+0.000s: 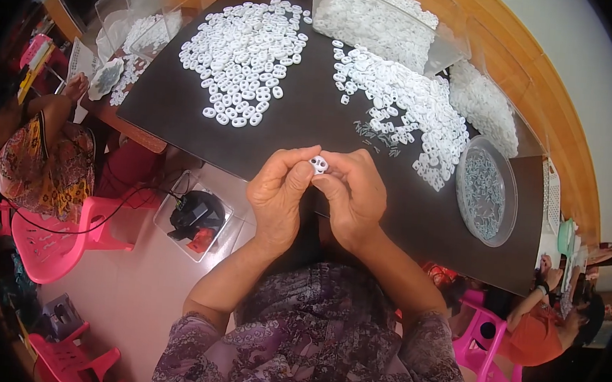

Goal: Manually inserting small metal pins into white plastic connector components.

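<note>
Between the fingertips of both hands is a small white oval plastic piece with two holes (318, 165). My left hand (280, 189) pinches it from one side with thumb and forefinger. From the other side my right hand (354, 194) grips it the same way. Both hands are just over the near edge of the dark table (252, 145). Beyond my left hand spreads a heap of white two-hole pieces (248, 52). Past my right hand lie a heap of flatter white pieces (405, 98) and a scatter of tiny grey-green pins (379, 136).
A clear box (374, 22) full of white pieces stands at the back, with a bulging clear bag of white pieces (482, 107) beside it. A round clear tub (460, 195) holds many grey-green pins. Pink chairs (50, 240) and people are on both sides.
</note>
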### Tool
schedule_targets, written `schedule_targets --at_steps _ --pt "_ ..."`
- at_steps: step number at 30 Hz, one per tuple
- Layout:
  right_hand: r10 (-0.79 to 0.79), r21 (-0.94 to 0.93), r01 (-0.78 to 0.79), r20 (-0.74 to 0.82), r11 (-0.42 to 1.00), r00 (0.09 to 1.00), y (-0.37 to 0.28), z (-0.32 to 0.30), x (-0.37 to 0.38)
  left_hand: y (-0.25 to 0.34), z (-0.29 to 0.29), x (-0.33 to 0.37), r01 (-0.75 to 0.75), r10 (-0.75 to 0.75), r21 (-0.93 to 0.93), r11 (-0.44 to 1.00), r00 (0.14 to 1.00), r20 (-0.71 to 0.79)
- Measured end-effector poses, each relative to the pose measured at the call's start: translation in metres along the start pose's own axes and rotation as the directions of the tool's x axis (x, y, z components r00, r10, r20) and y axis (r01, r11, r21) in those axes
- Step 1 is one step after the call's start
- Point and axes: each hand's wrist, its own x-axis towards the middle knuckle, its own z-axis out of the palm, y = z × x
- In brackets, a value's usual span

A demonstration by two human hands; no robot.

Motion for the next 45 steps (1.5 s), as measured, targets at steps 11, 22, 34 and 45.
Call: schedule_targets --at_steps 11,22,34,45 --pt "-0.008 -0.034 0.004 -0.107 0.999 0.994 -0.003 0.014 -0.007 -0.004 0.002 -0.009 -0.036 0.038 0.081 0.996 0.999 -0.031" --pt "-0.141 -0.140 0.123 -0.126 0.982 0.982 0.002 0.016 -0.007 -0.011 0.012 -0.014 -0.143 0.161 0.175 0.974 0.982 -0.096" --pt "0.228 -0.116 -0.230 -0.033 0.966 0.973 0.019 -0.027 -0.001 -0.013 0.007 0.015 -0.006 -0.055 0.326 0.945 0.983 0.177" --pt "0.057 -0.447 -0.279 -0.449 0.850 0.892 0.101 -0.205 0.117 -0.069 0.026 0.129 -0.680 0.260 0.709 0.185 0.730 0.632"
